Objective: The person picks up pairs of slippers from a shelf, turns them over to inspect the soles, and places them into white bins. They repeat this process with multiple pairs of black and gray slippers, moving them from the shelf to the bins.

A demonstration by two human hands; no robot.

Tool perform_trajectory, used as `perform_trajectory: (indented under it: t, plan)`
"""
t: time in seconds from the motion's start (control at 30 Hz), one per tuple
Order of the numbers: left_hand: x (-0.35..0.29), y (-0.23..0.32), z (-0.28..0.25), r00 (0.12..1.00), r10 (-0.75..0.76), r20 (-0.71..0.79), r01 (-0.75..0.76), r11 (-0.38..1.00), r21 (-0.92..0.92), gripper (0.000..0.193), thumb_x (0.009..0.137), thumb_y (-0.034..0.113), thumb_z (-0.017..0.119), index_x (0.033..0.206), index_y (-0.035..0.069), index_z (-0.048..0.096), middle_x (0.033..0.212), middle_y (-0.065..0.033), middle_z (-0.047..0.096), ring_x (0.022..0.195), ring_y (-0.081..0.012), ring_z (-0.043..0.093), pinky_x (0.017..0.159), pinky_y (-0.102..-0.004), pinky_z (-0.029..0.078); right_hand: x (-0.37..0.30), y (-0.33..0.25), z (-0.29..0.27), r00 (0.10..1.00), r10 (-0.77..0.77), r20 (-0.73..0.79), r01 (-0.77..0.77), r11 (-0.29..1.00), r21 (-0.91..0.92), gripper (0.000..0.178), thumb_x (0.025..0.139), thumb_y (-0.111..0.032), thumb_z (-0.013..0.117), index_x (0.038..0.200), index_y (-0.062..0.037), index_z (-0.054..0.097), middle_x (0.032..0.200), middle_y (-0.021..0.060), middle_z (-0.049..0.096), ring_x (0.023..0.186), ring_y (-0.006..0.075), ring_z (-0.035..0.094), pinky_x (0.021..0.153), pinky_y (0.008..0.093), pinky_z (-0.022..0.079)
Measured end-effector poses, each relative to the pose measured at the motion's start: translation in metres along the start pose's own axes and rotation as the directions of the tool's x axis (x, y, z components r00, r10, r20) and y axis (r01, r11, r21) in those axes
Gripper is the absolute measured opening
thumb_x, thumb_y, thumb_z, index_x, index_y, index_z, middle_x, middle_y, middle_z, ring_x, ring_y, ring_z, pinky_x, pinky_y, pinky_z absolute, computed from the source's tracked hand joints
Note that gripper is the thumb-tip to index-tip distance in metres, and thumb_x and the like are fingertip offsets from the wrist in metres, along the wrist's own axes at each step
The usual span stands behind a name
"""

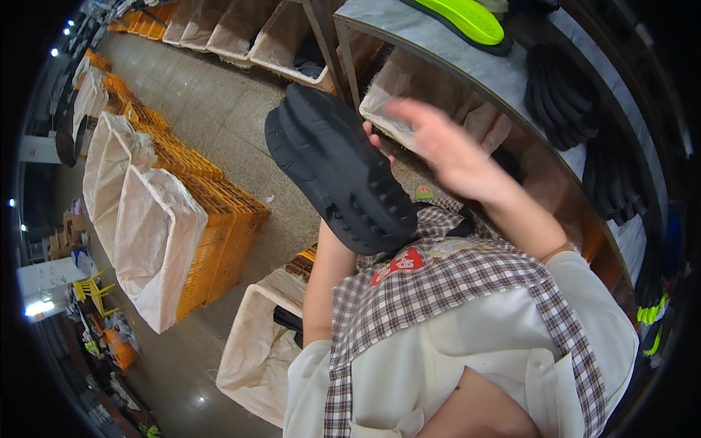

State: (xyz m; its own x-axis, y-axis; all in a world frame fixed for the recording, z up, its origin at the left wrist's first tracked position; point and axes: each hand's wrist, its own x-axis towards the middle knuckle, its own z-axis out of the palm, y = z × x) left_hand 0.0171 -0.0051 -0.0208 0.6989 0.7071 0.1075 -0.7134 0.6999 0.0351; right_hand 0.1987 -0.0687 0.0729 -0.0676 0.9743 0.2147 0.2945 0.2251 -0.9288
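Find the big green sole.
In the head view, the big green sole lies at the top, right of centre, on the grey table, left of the stacked black soles.

The sole (332, 164) is black and thick, with long rounded ridges and some small bumps near its lower end. It is held in the air, tilted, its upper end toward the left. The left fingers (371, 136) show at its right edge, touching it from behind.
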Motion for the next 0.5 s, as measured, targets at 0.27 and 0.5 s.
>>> perform_trajectory:
  t: [0.27,0.5]
  plan:
    - [0.010,0.011,0.011,0.955,-0.188,0.229,0.265,0.885,-0.382,0.055,0.090,0.045,0.049,0.128,0.006,0.040,0.114,-0.0091,0.055,0.108,-0.0263,0.052,0.101,-0.0473,0.035,-0.093,0.043,-0.203,0.214,-0.427,-0.878,-0.254,0.844,-0.472,0.053,0.083,-0.020,0.068,0.125,0.0044,0.046,0.134,0.0193,0.040,0.115,0.0275,0.048,0.101,0.0342,0.036]
    - [0.017,0.014,-0.001,0.961,-0.177,0.214,0.240,0.917,-0.319,0.043,0.089,0.032,0.055,0.124,0.010,0.042,0.118,-0.0013,0.049,0.105,-0.0147,0.053,0.092,-0.0419,0.035,-0.155,0.081,-0.274,0.016,0.386,-0.922,-0.505,0.799,0.326,0.027,0.080,-0.040,0.066,0.080,-0.0140,0.060,0.071,-0.0003,0.051,0.066,0.0109,0.045,0.052,0.0305,0.031]
